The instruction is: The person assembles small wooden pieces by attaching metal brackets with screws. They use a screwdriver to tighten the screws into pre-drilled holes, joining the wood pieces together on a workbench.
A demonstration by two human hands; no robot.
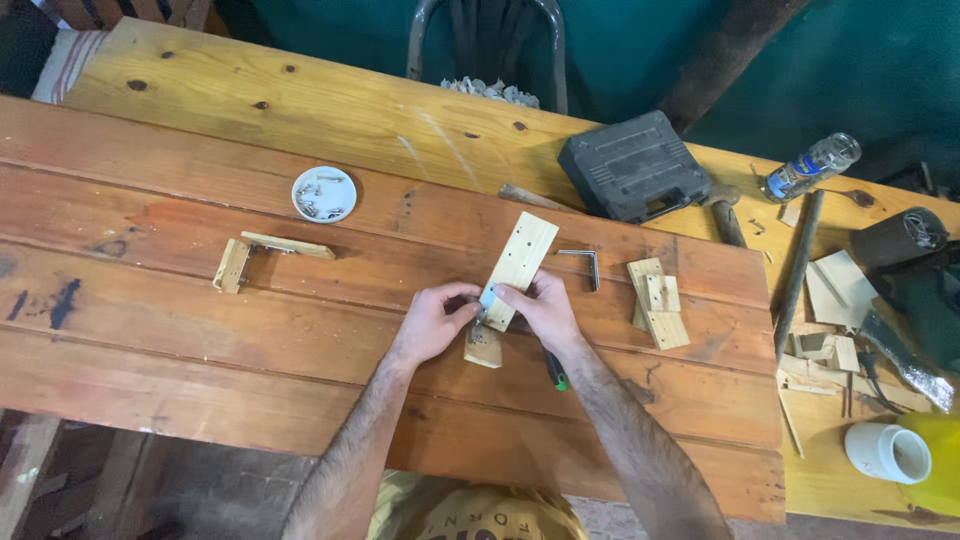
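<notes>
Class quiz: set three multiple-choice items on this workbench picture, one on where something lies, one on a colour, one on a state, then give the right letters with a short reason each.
1. Where does the white dish of screws lie?
A. left of the hands, farther up the table
B. on the black case
C. under the table

2. What colour is the tool case?
A. red
B. black
C. white

3. How is the drilled wood strip held?
A. lying untouched
B. by one hand only
C. by both hands

Answers: 1 A, the dish sits on the table beyond the left hand. 2 B, its shell is dark. 3 C, the left hand and right hand both pinch its near end.
</notes>
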